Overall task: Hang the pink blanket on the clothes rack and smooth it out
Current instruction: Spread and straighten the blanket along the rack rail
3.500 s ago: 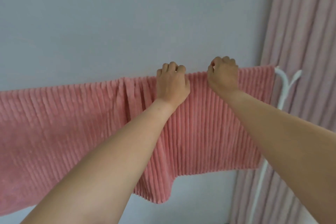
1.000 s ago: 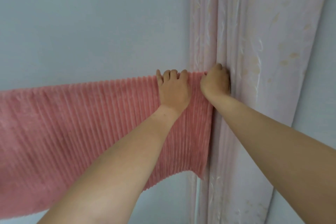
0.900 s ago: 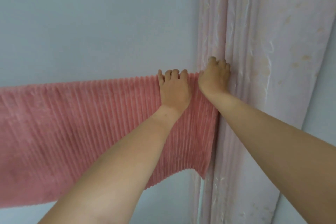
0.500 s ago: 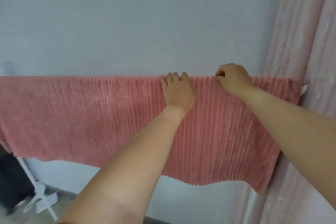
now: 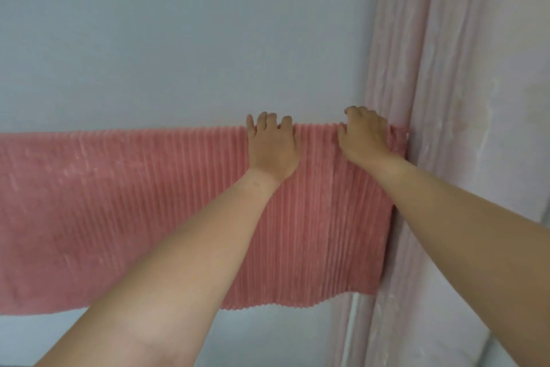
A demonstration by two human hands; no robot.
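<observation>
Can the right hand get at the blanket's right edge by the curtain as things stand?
Probably yes. The right hand already rests on the blanket at its top fold, close beside that edge, and nothing lies between. The curtain hangs right against the edge, though.

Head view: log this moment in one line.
blanket: draped over rack, ribs vertical | left hand: flat on top edge | right hand: curled at right end | curtain: beside

Both arms extended up and forward, forearms bare. Left hand (image 5: 272, 145) palm-down, flat, fingers curled over the top edge of the pink blanket (image 5: 134, 203). Right hand (image 5: 364, 134) just beside it, nearer the blanket's right edge, knuckles bent, fingers hooked over the same top edge.
</observation>
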